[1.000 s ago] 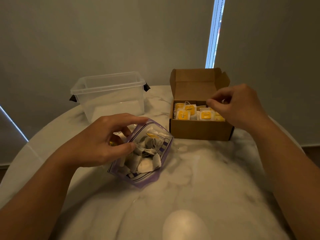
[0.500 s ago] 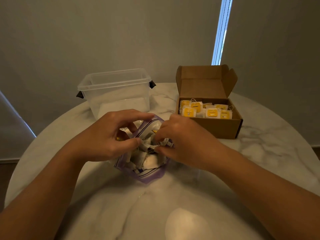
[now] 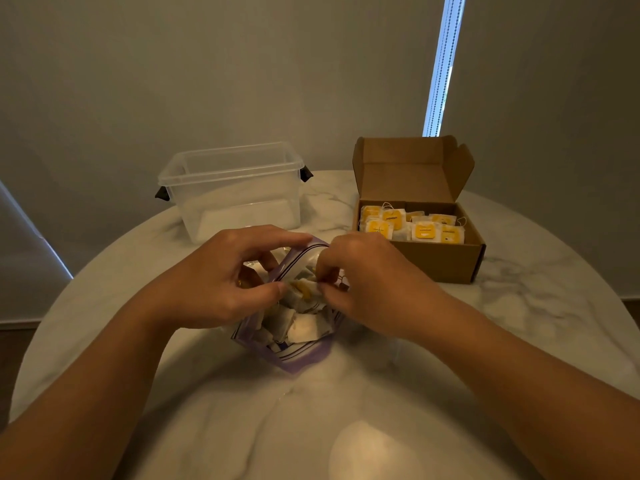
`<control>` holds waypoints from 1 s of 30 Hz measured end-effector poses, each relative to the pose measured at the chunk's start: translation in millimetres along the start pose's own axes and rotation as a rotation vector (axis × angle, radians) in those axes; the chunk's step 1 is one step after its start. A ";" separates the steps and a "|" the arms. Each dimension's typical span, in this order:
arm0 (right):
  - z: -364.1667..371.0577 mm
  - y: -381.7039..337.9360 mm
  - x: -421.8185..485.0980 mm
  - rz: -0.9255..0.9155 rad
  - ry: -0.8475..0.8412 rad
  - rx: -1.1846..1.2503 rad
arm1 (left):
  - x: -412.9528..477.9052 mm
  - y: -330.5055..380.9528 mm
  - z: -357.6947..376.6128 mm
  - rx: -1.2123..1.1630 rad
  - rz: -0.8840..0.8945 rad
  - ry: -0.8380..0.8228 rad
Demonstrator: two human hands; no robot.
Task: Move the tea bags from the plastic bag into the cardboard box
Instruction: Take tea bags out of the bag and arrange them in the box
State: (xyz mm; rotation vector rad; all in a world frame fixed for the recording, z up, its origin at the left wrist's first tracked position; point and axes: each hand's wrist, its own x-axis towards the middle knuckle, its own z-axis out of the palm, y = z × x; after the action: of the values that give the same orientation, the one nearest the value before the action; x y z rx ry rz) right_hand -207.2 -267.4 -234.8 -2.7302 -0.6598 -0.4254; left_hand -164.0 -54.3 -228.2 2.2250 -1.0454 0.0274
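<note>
At the table's middle, nearer the front edge: the plastic zip bag (image 3: 298, 355) is lying with its mouth facing the far edge, and loose tea bags (image 3: 301, 327) are showing through its clear wall.
Left hand (image 3: 214, 282): is gripping the bag's purple rim between thumb and curled fingers, seemingly holding the mouth open.
Right hand (image 3: 374, 289): is pinching a yellow-tagged tea bag (image 3: 304, 289) at the bag's mouth with its fingers curled.
Cardboard box (image 3: 433, 261): is sitting toward the table's far right edge with its lid standing up and a layer of yellow-tagged tea bags (image 3: 422, 232) lying inside.
Clear plastic tub (image 3: 235, 195): is standing toward the far left edge, apart from the box.
Risk, strings: the tags and threads are probably tangling in the pile, so a lift may be dragging extra bags out onto the marble table (image 3: 519, 306).
Risk, tearing: a hard pull against a snag is likely ripping the thin paper and spilling tea.
Risk, zip bag: if the left grip is slackening, the whole bag may be rising with the pull.
Risk, box: it is looking well filled, so a carelessly dropped bag may be sliding over its front wall.
</note>
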 end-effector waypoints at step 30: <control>13.3 -24.0 11.4 -0.057 -0.102 -0.392 | 0.4 -1.0 0.8 0.006 -0.003 -0.002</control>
State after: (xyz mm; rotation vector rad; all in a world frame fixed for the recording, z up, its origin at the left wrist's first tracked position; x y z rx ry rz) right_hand -206.2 -237.8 -237.7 -3.1263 -0.7505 -0.4748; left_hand -163.2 -54.5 -229.3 2.2322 -1.0444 0.0276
